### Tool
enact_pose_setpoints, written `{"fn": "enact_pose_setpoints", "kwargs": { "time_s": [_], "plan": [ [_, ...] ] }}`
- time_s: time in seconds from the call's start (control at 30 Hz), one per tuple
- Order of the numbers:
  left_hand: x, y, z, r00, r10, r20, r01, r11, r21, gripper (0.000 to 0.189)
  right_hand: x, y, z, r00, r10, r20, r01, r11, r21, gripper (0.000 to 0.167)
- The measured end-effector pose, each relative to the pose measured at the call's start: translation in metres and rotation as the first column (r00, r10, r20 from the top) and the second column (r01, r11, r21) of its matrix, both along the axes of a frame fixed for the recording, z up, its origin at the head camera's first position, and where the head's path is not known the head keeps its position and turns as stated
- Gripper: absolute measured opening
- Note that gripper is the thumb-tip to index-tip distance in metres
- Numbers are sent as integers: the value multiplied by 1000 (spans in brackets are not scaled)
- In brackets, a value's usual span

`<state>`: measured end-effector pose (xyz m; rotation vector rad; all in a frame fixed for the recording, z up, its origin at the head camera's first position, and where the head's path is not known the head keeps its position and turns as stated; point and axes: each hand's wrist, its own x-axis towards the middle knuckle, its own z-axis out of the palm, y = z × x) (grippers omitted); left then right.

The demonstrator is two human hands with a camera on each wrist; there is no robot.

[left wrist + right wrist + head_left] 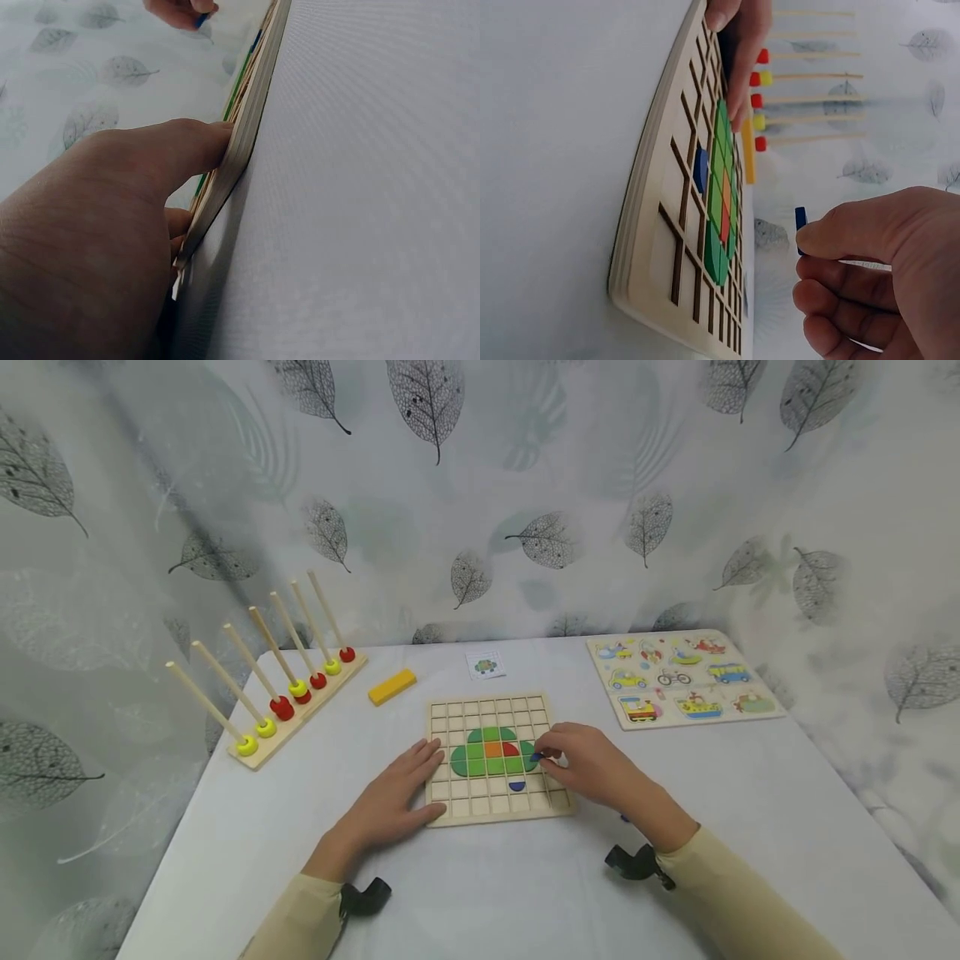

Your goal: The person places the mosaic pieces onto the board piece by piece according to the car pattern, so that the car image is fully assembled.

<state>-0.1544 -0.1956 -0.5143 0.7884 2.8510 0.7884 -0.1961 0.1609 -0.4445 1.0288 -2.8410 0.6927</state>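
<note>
A square wooden grid board (487, 806) lies on the table, with green, orange and red pieces set together in its middle. My right hand (592, 764) pinches a small blue piece (801, 225) between thumb and forefinger, above the board's right side. A blue half-round piece (517, 786) sits in a cell below the green ones. My left hand (395, 793) rests against the board's left edge with its fingers extended; in the left wrist view its thumb (202, 146) touches the rim.
A bead abacus (300, 714) with upright rods stands at the left, beside a yellow block (392, 687). A small pattern card (485, 665) lies behind the board. At the back right is a vehicle picture board (682, 681). Another blue piece (625, 817) shows partly beside my right wrist.
</note>
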Motion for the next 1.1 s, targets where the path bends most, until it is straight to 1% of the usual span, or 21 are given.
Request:
{"fn": "enact_pose_setpoints", "kwargs": {
  "time_s": [0.1, 0.2, 0.4, 0.63, 0.9, 1.1],
  "plan": [
    [0, 0, 0, 1000, 3, 4, -3, 1000, -6, 85, -1, -4, 1, 1000, -3, 13, 3, 1000, 3, 15],
    [0, 1, -1, 1000, 2, -8, -2, 1000, -15, 85, -3, -6, 0, 1000, -4, 11, 4, 1000, 12, 15],
    [-2, 2, -1, 998, 5, -57, -7, 1000, -20, 83, -6, -12, -2, 999, -16, 31, 15, 1000, 26, 13],
    [-1, 6, -3, 997, 16, -80, -18, 999, -30, 80, -2, -22, -9, 994, -51, 102, 46, 998, 43, 14],
    [-3, 8, -8, 994, 35, -101, -36, 999, -11, 78, -1, -31, -18, 989, -80, 123, 71, 995, 77, 9],
    [-2, 8, -7, 994, 41, -99, -41, 999, -4, 79, 0, -36, -23, 986, -89, 142, 74, 992, 104, 6]
  ]
}}
